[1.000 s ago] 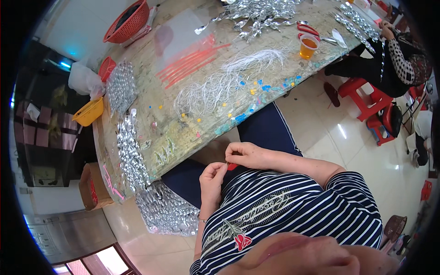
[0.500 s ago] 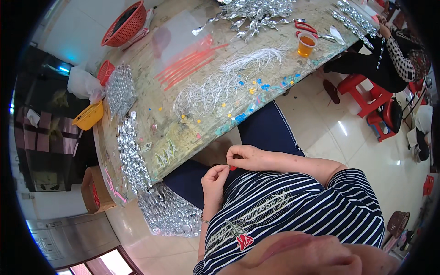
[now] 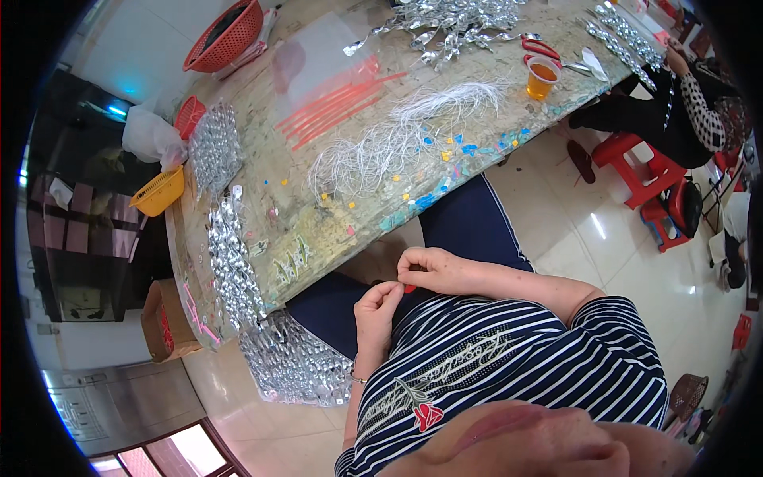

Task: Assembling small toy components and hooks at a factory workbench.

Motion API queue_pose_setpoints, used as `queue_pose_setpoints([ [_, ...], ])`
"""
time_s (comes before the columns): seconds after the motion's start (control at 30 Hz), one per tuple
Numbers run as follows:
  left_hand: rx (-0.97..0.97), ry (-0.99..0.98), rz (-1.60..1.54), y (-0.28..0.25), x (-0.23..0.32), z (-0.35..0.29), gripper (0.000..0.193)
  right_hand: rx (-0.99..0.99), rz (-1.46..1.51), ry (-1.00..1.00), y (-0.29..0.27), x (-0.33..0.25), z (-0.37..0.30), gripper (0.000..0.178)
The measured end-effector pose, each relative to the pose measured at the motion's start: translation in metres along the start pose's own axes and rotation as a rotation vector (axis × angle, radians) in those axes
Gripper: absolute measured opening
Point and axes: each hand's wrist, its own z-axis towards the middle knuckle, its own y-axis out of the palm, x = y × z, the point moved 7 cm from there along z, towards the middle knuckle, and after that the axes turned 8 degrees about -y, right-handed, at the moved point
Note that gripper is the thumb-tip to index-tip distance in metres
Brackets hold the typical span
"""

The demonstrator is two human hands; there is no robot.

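Over my lap, close to the table's front edge, my left hand [image 3: 377, 312] is closed in a pinch. Its fingertips meet those of my right hand [image 3: 433, 270], which is pinched as well, thumb against finger. Whatever lies between them is too small to make out. A bit of red [image 3: 409, 288] shows just under the right fingers; its kind is unclear. On the table [image 3: 318, 246] beyond, a loose bundle of white threads [image 3: 381, 155] lies nearest to both hands. Twisted silver foil strands [image 3: 234, 266] run along the left edge, and a silver mass [image 3: 298, 362] hangs below it.
Clear bags with red strips [image 3: 334, 107] lie behind the threads. A cup of amber liquid [image 3: 542, 78], red-handled scissors [image 3: 542, 49] and a silver strand pile [image 3: 457, 24] are farther back. Baskets [image 3: 159, 191] stand left. At right, a person's sleeve [image 3: 703, 119] shows near red stools [image 3: 636, 163].
The view has shifted a little, so the table sits slightly farther right and higher in the picture. Both hands stay pinched together at nearly the same place.
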Motion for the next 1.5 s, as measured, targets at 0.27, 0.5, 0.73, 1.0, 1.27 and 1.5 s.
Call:
queue_pose_setpoints([
  [0.27, -0.037, -0.084, -0.089, -0.001, -0.003, 0.001, 0.009, -0.002, 0.33, 0.117, 0.006, -0.003, 0.0, 0.012],
  [0.5, -0.06, -0.082, -0.073, 0.002, 0.002, 0.0, 0.008, -0.022, 0.384, 0.152, 0.004, -0.008, 0.0, 0.011],
  [0.73, -0.049, -0.076, -0.142, -0.001, 0.004, 0.0, 0.01, -0.068, 0.294, 0.18, 0.007, -0.012, -0.002, 0.01],
  [1.0, -0.028, 0.041, -0.009, -0.007, 0.003, -0.003, 0.011, -0.026, 0.2, 0.182, 0.008, -0.014, 0.0, 0.008],
  [1.27, -0.126, 0.065, 0.009, -0.002, 0.007, -0.008, 0.015, 0.011, 0.202, 0.15, 0.005, -0.017, 0.004, 0.009],
  [1.5, -0.089, 0.15, -0.062, -0.011, 0.031, -0.016, 0.014, -0.012, 0.163, 0.083, 0.006, -0.027, 0.013, 0.01],
])
